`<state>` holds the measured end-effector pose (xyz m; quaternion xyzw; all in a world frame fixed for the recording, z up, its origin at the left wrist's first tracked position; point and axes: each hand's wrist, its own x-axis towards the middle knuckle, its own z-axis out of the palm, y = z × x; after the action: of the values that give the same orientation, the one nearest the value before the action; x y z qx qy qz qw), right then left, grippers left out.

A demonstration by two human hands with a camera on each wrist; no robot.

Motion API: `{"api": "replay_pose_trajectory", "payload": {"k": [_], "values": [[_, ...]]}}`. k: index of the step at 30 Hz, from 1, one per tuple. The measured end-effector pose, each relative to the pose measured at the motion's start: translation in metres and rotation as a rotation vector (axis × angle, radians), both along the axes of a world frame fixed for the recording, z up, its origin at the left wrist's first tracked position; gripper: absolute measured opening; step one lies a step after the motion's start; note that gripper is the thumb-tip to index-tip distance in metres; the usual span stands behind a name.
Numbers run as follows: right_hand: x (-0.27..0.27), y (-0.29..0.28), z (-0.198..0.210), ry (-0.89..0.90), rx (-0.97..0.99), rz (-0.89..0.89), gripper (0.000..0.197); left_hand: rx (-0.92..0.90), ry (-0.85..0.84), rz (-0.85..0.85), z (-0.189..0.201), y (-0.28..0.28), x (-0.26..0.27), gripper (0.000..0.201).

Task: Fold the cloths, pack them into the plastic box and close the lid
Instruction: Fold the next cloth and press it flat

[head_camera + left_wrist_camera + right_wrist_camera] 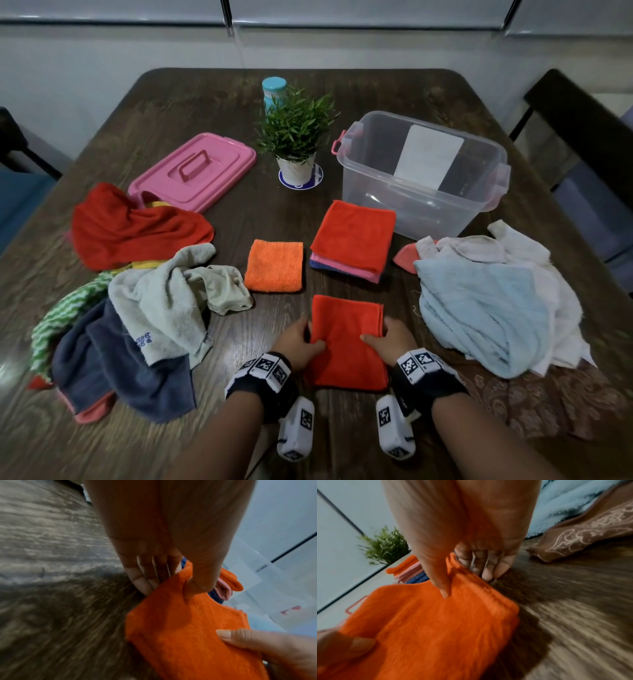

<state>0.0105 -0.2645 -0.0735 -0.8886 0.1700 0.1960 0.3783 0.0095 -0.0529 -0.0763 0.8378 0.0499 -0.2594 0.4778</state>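
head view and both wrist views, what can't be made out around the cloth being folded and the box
- Stack of folded cloths: lower layers covered by the top cloth, head view; count unclear.
- Left pile: overlapping cloths hide those beneath.
- Box: paper sheet writing too small.
- Left hand fingers: tips tucked under the orange cloth.

We see a dark wood-grain table (205, 99) with rounded far corners, its surface catching a dull sheen near us on the left. Behind it runs a pale wall (102, 54) crossed by a dark horizontal rail. A black chair (582, 123) stands at the right edge, and a blue seat (20, 202) sits low at the left
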Motion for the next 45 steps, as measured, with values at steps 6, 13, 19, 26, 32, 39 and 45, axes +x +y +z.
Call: {"api": "replay_pose_trajectory", "payload": {"k": [6, 13, 19, 26, 32, 39, 45], "values": [[-0.006, -0.004, 0.023, -0.336, 0.316, -0.119, 0.041, -0.307, -0.016, 0.105, 0.026, 0.002, 0.013, 0.026], [0.047, 0.001, 0.063, -0.508, 0.413, -0.172, 0.053, -0.281, -0.265, 0.231, 0.064, -0.004, 0.076, 0.027], [0.100, -0.002, 0.086, -0.563, 0.373, -0.159, 0.053, -0.217, -0.514, 0.315, 0.096, -0.015, 0.126, 0.029], [0.135, -0.004, 0.090, -0.609, 0.146, -0.159, 0.026, -0.172, -0.473, 0.209, 0.097, -0.024, 0.161, 0.028], [0.142, -0.004, 0.084, -0.565, 0.006, -0.111, 0.009, -0.132, -0.334, 0.150, 0.098, -0.032, 0.175, 0.029], [0.140, -0.011, 0.073, -0.427, -0.155, 0.040, 0.034, 0.053, -0.242, -0.041, 0.085, -0.030, 0.173, 0.066], [0.139, -0.005, 0.078, -0.325, -0.412, 0.136, 0.050, 0.213, -0.267, -0.120, 0.082, -0.029, 0.169, 0.068]]}}
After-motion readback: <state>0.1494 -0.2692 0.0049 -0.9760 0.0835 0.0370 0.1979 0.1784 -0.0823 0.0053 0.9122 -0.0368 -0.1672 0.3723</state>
